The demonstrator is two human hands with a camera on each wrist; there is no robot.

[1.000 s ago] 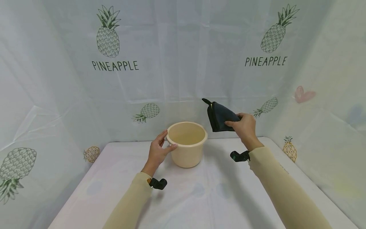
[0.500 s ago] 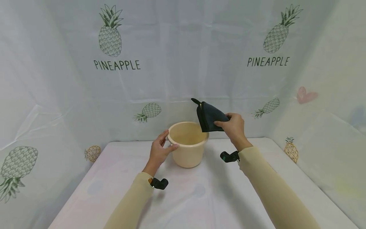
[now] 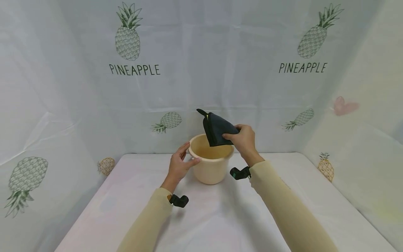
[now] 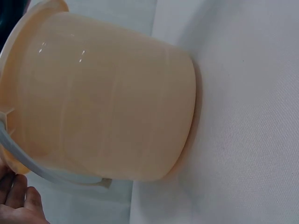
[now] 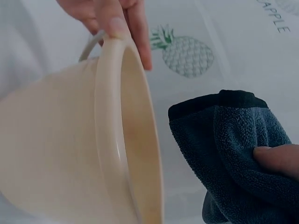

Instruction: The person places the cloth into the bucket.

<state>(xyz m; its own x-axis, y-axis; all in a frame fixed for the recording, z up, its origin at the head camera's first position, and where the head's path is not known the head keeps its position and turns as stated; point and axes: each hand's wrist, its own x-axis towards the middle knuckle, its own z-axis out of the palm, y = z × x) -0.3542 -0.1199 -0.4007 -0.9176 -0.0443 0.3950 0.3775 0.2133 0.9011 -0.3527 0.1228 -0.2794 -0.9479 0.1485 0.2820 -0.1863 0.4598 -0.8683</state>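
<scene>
A cream plastic bucket (image 3: 210,171) stands upright on the table, its mouth facing up. My left hand (image 3: 179,166) grips its rim from the left, thumb in front and fingers farther back. A grey bail handle (image 4: 28,161) hangs down the bucket's side in the left wrist view. My right hand (image 3: 246,141) pinches a folded dark blue microfiber cloth (image 3: 218,129) with black edging and a small loop. The cloth overlaps the bucket's mouth in the head view. The right wrist view shows the thumb pressed on the cloth (image 5: 233,149), beside the bucket's rim (image 5: 108,112).
A white cloth covers the table (image 3: 141,210). Behind and at the sides hangs a pale curtain (image 3: 214,52) printed with pineapples, close to the table's back edge. A black wrist camera (image 3: 240,173) sits on the right wrist, another camera (image 3: 178,201) on the left.
My right hand has carried the cloth leftward, from right of the bucket to over its mouth. The left hand keeps its hold on the rim. The head view has shifted slightly.
</scene>
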